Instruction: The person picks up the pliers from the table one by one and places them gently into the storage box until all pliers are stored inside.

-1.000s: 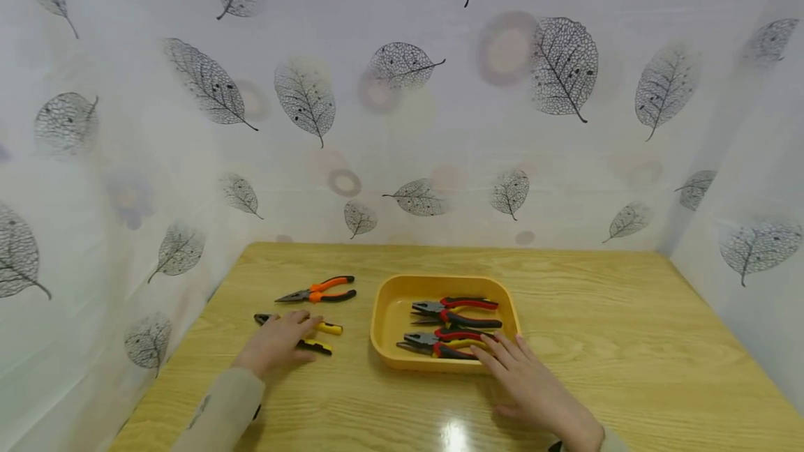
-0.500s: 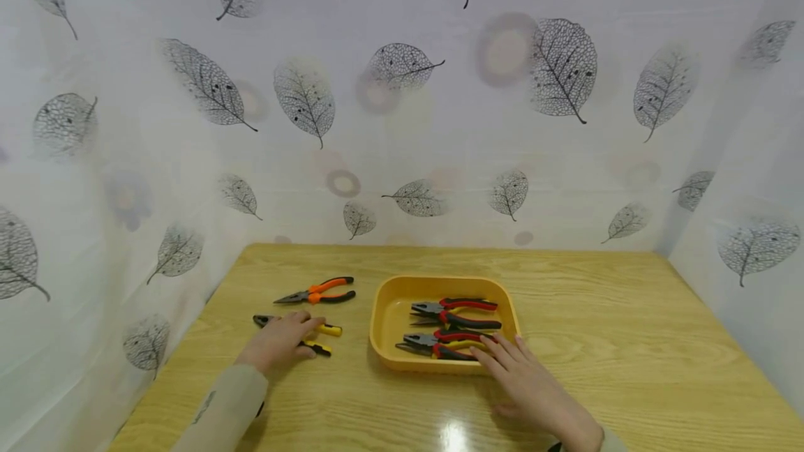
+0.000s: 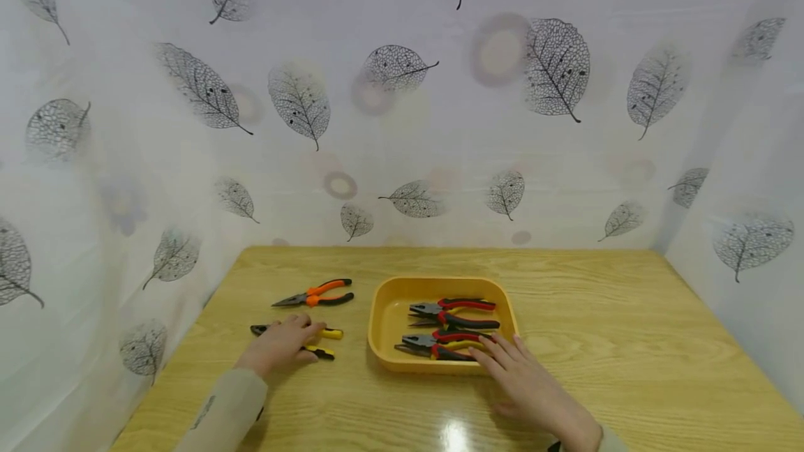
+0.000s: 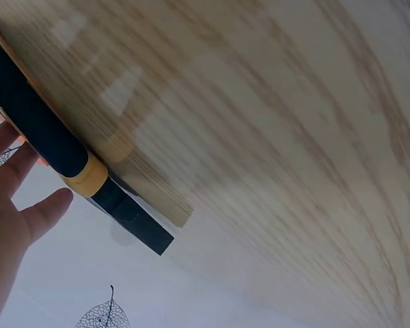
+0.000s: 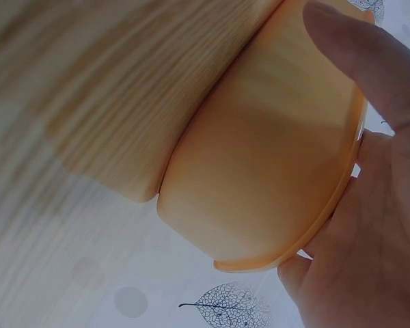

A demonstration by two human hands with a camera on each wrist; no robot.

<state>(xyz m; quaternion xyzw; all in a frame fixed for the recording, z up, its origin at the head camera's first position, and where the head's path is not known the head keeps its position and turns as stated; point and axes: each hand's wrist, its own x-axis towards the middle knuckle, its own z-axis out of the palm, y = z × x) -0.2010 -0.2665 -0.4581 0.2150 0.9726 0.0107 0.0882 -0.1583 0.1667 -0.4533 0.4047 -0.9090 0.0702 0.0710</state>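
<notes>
In the head view, my left hand grips a pair of yellow-and-black pliers at the left, covering its middle; the dark jaw tip and both handle ends show. The left wrist view has its dark handle with a yellow band close over the wood, fingers beside and behind it. Orange-and-black long-nose pliers lie just beyond. My right hand rests straight fingers over the near right rim of a yellow tray. Its thumb stays outside, in front of the tray's wall.
Inside the tray lie several red-and-black pliers, grouped in two pairs, jaws to the left. The wooden table meets a leaf-printed white curtain at its back and sides.
The view has shifted slightly. The yellow-and-black pliers under my left hand have moved a touch to the right, and more of the near handle shows. My right hand stays at the tray's rim.
</notes>
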